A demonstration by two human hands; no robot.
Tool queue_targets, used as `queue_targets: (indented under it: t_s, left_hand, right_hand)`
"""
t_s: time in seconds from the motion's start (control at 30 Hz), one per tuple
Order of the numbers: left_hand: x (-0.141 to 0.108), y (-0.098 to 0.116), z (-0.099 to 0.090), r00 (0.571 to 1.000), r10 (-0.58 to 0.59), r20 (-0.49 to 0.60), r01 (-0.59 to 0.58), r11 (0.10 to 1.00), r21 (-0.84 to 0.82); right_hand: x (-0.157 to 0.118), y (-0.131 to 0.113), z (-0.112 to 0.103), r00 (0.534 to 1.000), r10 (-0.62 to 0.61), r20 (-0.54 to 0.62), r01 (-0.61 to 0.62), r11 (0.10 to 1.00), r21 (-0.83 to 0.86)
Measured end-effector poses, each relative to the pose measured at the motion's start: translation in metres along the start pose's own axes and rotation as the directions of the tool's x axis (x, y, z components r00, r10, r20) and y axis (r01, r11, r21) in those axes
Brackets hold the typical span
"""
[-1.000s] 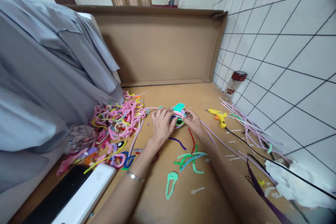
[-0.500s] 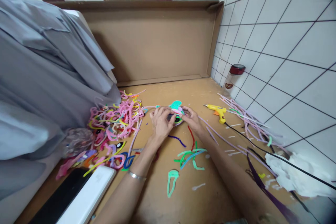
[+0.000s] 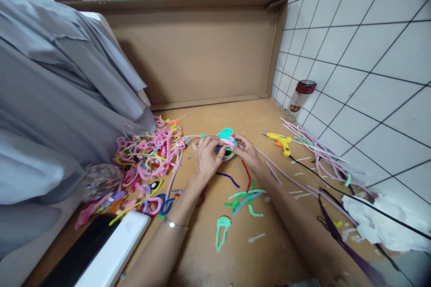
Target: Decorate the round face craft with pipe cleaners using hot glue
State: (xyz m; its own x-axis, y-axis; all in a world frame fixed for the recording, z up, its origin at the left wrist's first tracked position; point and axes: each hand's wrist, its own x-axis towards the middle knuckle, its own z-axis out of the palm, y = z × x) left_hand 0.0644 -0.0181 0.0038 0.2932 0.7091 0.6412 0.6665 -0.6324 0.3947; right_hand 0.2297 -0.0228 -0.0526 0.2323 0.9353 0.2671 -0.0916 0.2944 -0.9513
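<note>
Between my hands is a small pipe-cleaner figure (image 3: 226, 133) with a turquoise top, a pink band and a round black piece ringed in green. My left hand (image 3: 208, 154) is closed on its left side, thumb and fingers pinching the edge. From the other side my right hand (image 3: 247, 150) pinches its right edge. The fingers cover part of the figure. Just below the hands lie a dark blue pipe cleaner (image 3: 228, 179), a red one (image 3: 247, 175) and a bunch of green and blue ones (image 3: 244, 199). Closer to me rests a mint-green looped piece (image 3: 222, 233).
A tangled heap of pink and yellow pipe cleaners (image 3: 155, 152) lies left, near a white box-shaped object (image 3: 114, 251). On the right are a yellow glue gun (image 3: 281, 141) with a black cord, straight lilac pipe cleaners (image 3: 319, 154), a lidded jar (image 3: 301, 97) and white tissue (image 3: 373, 219).
Both hands stay on the figure with almost the same grip. The whole view has shifted very slightly; nothing on the table has visibly been moved.
</note>
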Motion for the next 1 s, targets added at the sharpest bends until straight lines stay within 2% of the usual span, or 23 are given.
queue_targets:
  t_s: [0.33,0.7,1.0]
  left_hand:
    - [-0.0004,0.001,0.0003,1.0,0.012,0.021,-0.011,0.999,-0.047]
    - [-0.0011,-0.003,0.004,1.0,0.01,0.002,-0.01,0.998,-0.054]
    - [-0.0018,-0.001,0.0029,1.0,0.009,0.03,-0.007,0.998,-0.066]
  right_hand:
    - [0.0018,-0.0014,-0.0041,0.999,-0.038,0.011,0.039,0.995,-0.092]
    - [0.0004,-0.0019,-0.003,0.999,-0.038,-0.008,0.037,0.996,-0.082]
    - [-0.0007,-0.0024,-0.0034,0.999,-0.041,-0.016,0.039,0.995,-0.096]
